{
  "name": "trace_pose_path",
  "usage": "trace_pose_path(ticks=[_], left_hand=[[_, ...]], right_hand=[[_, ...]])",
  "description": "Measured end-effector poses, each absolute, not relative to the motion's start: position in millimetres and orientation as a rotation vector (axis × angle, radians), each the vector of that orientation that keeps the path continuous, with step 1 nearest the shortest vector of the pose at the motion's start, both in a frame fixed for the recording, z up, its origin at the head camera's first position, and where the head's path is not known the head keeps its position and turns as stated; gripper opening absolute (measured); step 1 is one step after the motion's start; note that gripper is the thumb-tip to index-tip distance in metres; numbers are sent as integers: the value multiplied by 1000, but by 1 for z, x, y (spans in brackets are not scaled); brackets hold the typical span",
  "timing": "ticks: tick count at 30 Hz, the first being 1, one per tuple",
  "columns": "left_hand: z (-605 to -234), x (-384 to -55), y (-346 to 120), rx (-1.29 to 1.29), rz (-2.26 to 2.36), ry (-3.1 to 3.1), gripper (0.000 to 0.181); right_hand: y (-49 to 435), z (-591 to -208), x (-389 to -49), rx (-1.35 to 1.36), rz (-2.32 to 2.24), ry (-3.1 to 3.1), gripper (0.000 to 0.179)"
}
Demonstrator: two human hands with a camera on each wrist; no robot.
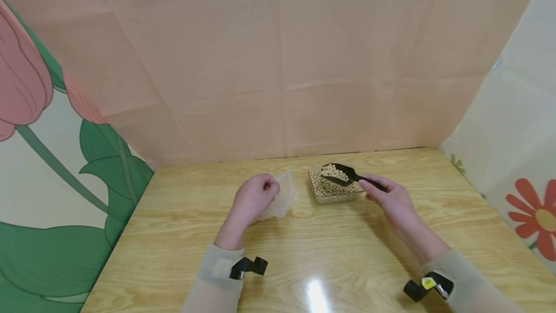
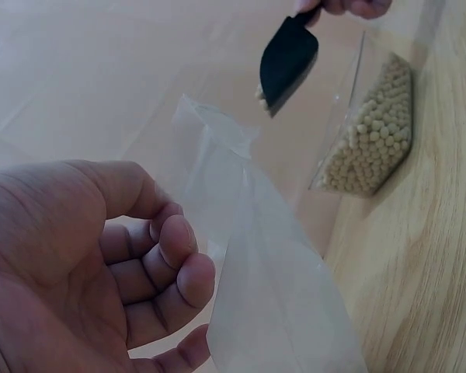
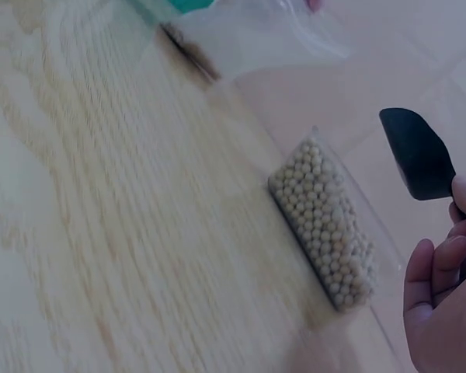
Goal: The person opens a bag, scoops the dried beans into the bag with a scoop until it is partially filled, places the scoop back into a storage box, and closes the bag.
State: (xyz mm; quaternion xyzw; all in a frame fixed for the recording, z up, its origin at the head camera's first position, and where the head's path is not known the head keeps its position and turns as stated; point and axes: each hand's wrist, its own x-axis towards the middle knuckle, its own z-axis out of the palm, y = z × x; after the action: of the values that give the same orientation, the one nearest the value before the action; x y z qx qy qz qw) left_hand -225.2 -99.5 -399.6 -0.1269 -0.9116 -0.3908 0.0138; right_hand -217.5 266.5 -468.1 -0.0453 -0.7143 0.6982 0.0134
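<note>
A black scoop (image 1: 354, 176), heaped with pale round beans that look like soybeans, is held by its handle in my right hand (image 1: 393, 202). It hovers just above a clear rectangular container (image 1: 336, 199) filled with the same beans (image 2: 365, 151). To the left of the container, my left hand (image 1: 256, 196) holds a translucent plastic bag (image 1: 284, 196) near its upper edge, fingers curled. The bag (image 2: 268, 272) stands upright on the table, its mouth partly spread in the left wrist view. From the right wrist, the scoop's dark underside (image 3: 419, 155) shows, not its load.
The wood-grain table (image 1: 304, 250) ends at a pinkish cloth backdrop (image 1: 278, 86). Flower-printed panels stand on the left (image 1: 43, 255) and the right (image 1: 521, 134). Something brown (image 3: 190, 50) shows at the bag's base in the right wrist view.
</note>
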Motion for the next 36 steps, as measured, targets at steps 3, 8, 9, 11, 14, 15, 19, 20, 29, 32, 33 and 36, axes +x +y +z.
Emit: trace_pose_path(ticks=[3, 8, 9, 11, 14, 15, 19, 20, 29, 32, 33, 36], left_hand=[[-399, -225, -100, -399, -1216, -2838, 21], [-399, -225, -101, -402, -1217, -2838, 21], [-399, -225, -101, -402, -1217, -2837, 21], [-399, -225, -101, -401, -1217, -2836, 22], [-399, -225, -101, -399, -1215, -2835, 22], [-399, -225, -101, -398, -1215, -2834, 22], [-399, -225, -101, -392, -1211, -2831, 21], [-398, -225, -101, -389, -1209, -2830, 22], [-398, -226, -101, -383, -1197, -2825, 21], [-398, -226, -100, -383, -1208, -2825, 21], [-398, -225, -100, -382, -1210, -2826, 21], [-398, -225, -100, -379, -1219, -2826, 21]], right_hand=[[261, -462, -214, -112, 2185, -2219, 46], [252, -454, -210, -77, 2199, -2224, 38], [250, -452, -209, -74, 2207, -2221, 37], [245, -449, -208, -65, 2223, -2215, 34], [238, -443, -205, -52, 2231, -2222, 31], [236, -441, -205, -51, 2232, -2225, 30], [227, -436, -202, -46, 2221, -2255, 30], [226, -435, -202, -47, 2217, -2263, 30], [213, -437, -202, 20, 2141, -2348, 37], [209, -438, -202, 32, 2111, -2382, 41], [207, -438, -203, 34, 2102, -2394, 43], [203, -438, -204, 30, 2073, -2434, 49]])
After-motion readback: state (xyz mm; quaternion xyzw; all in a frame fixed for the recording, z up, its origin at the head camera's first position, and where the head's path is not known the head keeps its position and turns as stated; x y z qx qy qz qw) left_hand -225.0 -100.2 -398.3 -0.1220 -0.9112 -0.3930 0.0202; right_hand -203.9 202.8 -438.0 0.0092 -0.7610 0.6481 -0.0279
